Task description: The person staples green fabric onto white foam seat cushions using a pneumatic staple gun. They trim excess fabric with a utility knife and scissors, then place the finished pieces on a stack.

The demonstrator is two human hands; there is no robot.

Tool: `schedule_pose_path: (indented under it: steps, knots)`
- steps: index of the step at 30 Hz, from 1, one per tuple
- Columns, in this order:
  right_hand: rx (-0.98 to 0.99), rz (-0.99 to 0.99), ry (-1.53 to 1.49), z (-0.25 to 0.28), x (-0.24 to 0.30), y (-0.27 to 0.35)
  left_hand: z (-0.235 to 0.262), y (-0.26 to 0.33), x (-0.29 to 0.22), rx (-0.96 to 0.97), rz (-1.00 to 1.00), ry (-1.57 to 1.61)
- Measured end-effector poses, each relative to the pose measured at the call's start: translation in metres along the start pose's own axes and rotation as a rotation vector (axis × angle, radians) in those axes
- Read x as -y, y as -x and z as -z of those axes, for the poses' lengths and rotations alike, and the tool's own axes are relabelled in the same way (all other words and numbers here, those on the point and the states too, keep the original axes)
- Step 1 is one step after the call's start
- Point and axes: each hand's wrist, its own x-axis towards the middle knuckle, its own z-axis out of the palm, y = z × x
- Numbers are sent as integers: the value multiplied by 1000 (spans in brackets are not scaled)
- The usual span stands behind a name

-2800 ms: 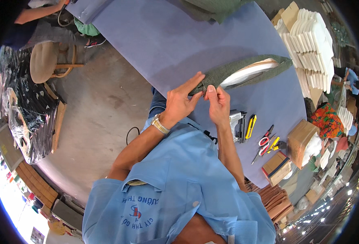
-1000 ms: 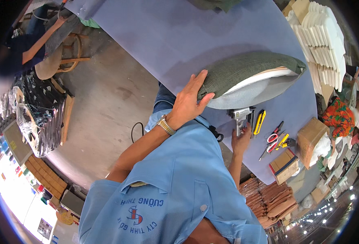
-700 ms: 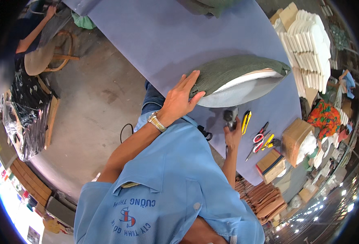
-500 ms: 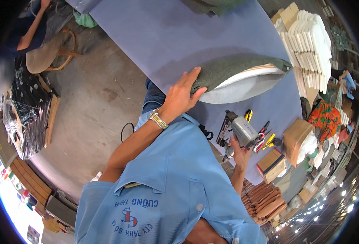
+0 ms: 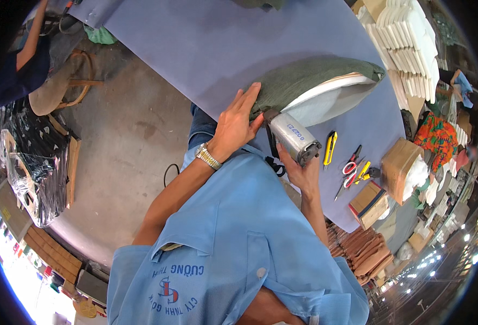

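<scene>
A dark green fabric-covered seat pad (image 5: 304, 81) rests tilted on the blue-grey table (image 5: 223, 49), its white inner layers and pale underside turned toward me. My left hand (image 5: 236, 124) grips its left end, fingers lying on the fabric and thumb at the lower edge. In my right hand (image 5: 304, 172) is a silver staple gun (image 5: 296, 138), its dark nose against the pad's lower left edge, close to my left thumb. My right fingers are partly hidden behind the tool's body.
Right of the staple gun lie a yellow utility knife (image 5: 330, 149), red-handled scissors (image 5: 350, 167) and another yellow tool (image 5: 363, 172). A small box (image 5: 369, 206) and a cardboard box (image 5: 401, 162) stand beyond. White pads (image 5: 407, 38) are stacked at the far right. Another person's arm (image 5: 30, 46) shows upper left.
My right hand has brought the staple gun up and left, from beside the tools to the pad's edge. My left hand keeps its hold on the pad.
</scene>
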Motion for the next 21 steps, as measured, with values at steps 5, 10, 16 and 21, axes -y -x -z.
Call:
schedule_pose_path:
  steps: [5, 10, 16, 21]
  knots:
    - [41, 50, -3, 4, 3, -1, -1, 3, 1, 22, -24, 10]
    - [91, 42, 56, 9, 10, -1, -2, 5, 5, 39, -43, -12]
    - [122, 93, 55, 10, 4, -2, -2, 3, 7, 50, -44, 5]
    - [102, 161, 102, 10, 12, -2, 0, 1, 6, 38, -46, 25]
